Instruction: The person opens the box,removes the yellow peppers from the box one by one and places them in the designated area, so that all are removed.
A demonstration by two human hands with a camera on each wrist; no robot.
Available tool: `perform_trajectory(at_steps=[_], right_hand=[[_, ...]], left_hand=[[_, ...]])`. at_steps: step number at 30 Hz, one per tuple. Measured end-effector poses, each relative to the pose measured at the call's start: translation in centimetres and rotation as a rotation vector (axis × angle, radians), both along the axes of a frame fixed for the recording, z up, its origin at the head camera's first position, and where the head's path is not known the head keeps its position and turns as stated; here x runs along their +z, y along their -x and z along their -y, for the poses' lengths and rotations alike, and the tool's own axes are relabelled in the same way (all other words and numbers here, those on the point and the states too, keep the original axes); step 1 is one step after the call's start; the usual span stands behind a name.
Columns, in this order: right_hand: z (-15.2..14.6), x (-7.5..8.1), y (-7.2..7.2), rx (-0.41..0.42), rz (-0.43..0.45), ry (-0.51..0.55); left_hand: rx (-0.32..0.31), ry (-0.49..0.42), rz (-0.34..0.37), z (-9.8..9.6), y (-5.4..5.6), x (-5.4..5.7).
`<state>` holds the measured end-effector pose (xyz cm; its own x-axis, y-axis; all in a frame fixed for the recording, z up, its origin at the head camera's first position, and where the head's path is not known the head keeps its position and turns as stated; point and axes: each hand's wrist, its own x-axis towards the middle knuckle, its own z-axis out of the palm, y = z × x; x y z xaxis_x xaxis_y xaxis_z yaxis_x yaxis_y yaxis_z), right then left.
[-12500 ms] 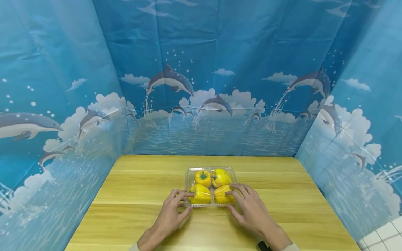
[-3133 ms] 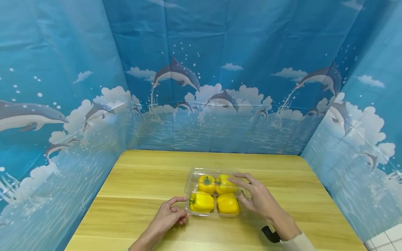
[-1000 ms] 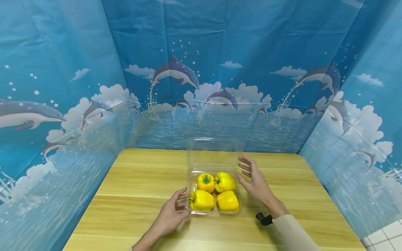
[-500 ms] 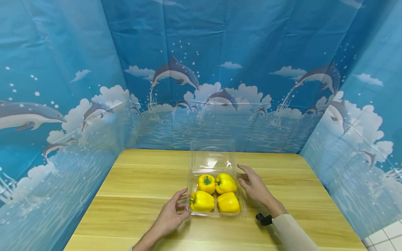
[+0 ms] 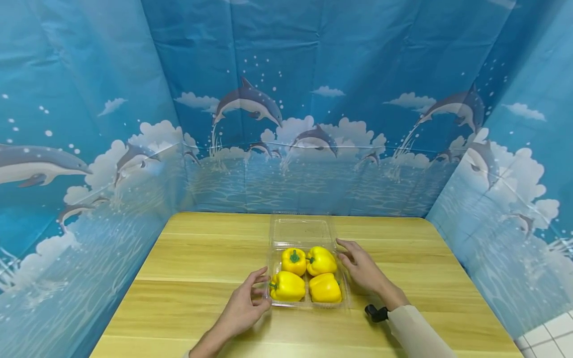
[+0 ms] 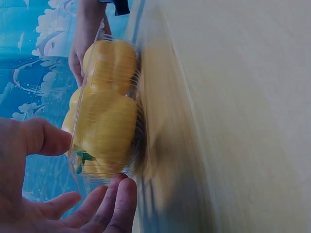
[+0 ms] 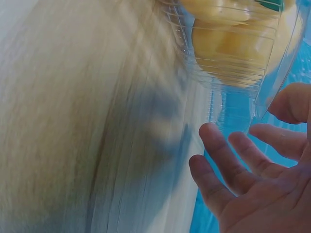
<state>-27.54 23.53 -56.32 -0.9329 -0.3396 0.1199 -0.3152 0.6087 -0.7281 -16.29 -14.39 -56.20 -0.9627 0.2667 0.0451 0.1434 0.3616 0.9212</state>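
A clear plastic clamshell box (image 5: 308,305) lies on the table with its lid (image 5: 301,229) folded back on the far side. Several yellow bell peppers sit in it: a front left pepper (image 5: 288,287) with a green stem, a front right pepper (image 5: 325,288), an upright back left pepper (image 5: 293,262) and a back right pepper (image 5: 321,261). My left hand (image 5: 243,304) is at the box's left side, thumb at the rim and fingers extended along the wall. At the back right corner is my right hand (image 5: 363,268), its thumb (image 7: 291,103) close to the rim, fingers spread.
The wooden table (image 5: 201,263) extends around the box on all sides. Behind it and at both sides hangs a blue dolphin-print curtain (image 5: 295,189). A black strap piece (image 5: 376,313) shows at the right wrist, above the tabletop.
The lid, closed over the peppers at first, has swung up and away from me, and now leans lower than half a second ago. My right hand moved slightly nearer me; the left stayed.
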Motion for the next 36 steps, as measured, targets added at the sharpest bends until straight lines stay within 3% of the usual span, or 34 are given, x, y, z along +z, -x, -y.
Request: perform_trajectory(at_steps=[6,16,20,27,36], right_hand=[[-0.2,-0.1,0.1,0.013,0.016,0.000],[-0.2,0.3,0.0,-0.003,-0.035,-0.046],[-0.2,0.4,-0.1,-0.014,-0.081,-0.077],[0.0,0.7,-0.2,-0.008,-0.147,-0.110],[0.1,0.8,-0.4,-0.010,-0.155,-0.137]], left_hand=[[0.023,0.064,-0.043,-0.1,0.2,-0.1],[0.100,0.335,-0.164,-0.5,1.4,-0.1],[0.081,0.401,-0.165,-0.7,2.0,0.0],[-0.006,0.499,-0.205,-0.8,3.4,0.3],[-0.069,0.603,-0.194,-0.8,4.6,0.1]])
